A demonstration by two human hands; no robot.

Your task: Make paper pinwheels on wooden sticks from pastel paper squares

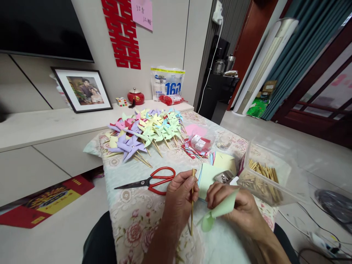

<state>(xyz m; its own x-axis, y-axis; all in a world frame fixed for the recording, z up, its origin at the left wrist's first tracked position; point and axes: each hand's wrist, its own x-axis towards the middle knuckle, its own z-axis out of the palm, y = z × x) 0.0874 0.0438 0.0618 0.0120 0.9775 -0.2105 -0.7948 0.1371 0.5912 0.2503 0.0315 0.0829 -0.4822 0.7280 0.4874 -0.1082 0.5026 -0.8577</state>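
red scissors lie on the bench; just right, the left hand has its grip clamped on an upright wooden stick; the right hand pinches folded green paper beside it.

A single camera worn on the person's head looks forward and steeply down over a small cloth-covered table. Both hands sit close at the bottom edge; a wall cabinet lies beyond, floor and doorway off right.
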